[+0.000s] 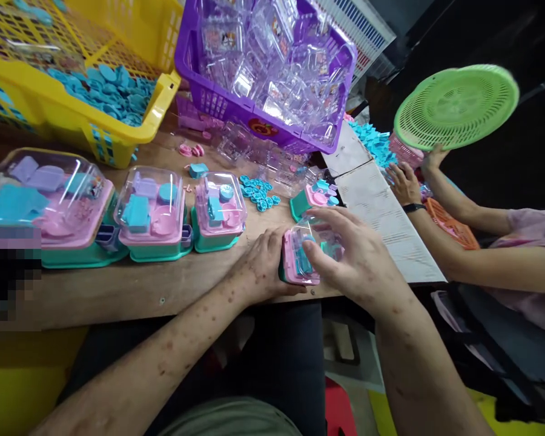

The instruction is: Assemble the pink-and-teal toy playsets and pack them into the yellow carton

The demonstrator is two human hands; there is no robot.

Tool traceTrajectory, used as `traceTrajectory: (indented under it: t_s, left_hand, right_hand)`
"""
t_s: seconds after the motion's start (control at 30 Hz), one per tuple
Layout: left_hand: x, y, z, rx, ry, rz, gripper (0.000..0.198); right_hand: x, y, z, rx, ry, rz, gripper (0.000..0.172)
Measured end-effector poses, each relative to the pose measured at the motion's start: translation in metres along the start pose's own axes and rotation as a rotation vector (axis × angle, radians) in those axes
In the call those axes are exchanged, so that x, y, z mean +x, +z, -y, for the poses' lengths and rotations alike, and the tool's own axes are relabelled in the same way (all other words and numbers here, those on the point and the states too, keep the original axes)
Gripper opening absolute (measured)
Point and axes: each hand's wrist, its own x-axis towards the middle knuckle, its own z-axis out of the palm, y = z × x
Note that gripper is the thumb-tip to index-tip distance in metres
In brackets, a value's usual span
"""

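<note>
head view | worn at head height | faces forward and down | close above the tabletop (118, 290)

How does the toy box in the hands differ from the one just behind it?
The held box has a clear cover over it; the rear box appears uncovered. The left hand and right hand are on the held box, while the rear box stands on the table. Both show pink tops and green bases.

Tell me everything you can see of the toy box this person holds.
The toy box has a green base, pink upper part and clear lid, plastic-looking, with teal pieces inside. It seems tilted, near the table edge. The left hand grips its side; the right hand spreads over the lid, hiding much.
</note>
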Motion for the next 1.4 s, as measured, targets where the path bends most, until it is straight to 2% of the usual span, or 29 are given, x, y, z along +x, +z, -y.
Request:
traceTrajectory:
  t_s: [0.13, 0.23, 0.47, 1.03, 1.4]
  left_hand:
    - [-0.001, 0.004, 0.003, -0.01, 0.028, -0.011, 0.127]
    - [0.0, 0.003, 0.002, 0.005, 0.035, -0.003, 0.126]
    - [0.002, 0.001, -0.003, 0.028, 0.014, 0.006, 0.123]
    - [0.003, -0.002, -0.013, 0.111, -0.035, 0.021, 0.112]
    - [0.004, -0.003, -0.016, 0.149, -0.08, 0.066, 0.109]
  right_hand:
    - [0.005, 0.015, 0.001, -0.086, -0.042, 0.021, 0.048]
    - [0.001, 0.02, -0.005, -0.115, -0.084, 0.043, 0.044]
    - [-0.009, 0.029, -0.009, -0.103, -0.118, -0.041, 0.043]
    - [-0.007, 0.023, 0.003, -0.22, -0.138, -0.001, 0.045]
    - [0.003, 0.021, 0.005, -0.222, -0.15, 0.092, 0.044]
